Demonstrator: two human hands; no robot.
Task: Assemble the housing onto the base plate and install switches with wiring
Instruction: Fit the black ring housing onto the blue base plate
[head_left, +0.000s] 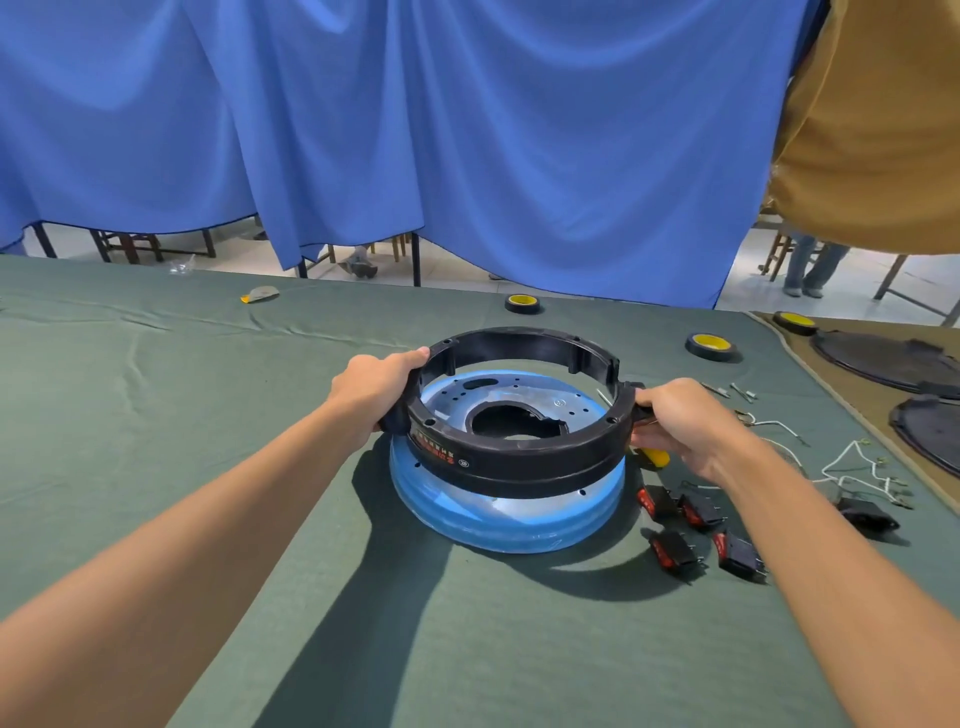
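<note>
A black ring-shaped housing (519, 462) hangs just above a round blue base plate (498, 525) that lies on the green cloth. My left hand (376, 387) grips the housing's left handle and my right hand (680, 415) grips its right handle. The ring sits tilted, its near edge overlapping the plate's top. Several black rocker switches with red buttons (696, 535) lie to the right of the plate. White wires with terminals (852, 467) lie further right. A yellow-handled tool (652, 456) shows partly under my right hand.
Three rolls of black tape with yellow cores (710, 345) lie at the back of the table (208, 467). Dark round parts (883, 361) rest on a brown cloth at the right. A small grey and yellow object (260, 295) lies far left. A blue curtain hangs behind.
</note>
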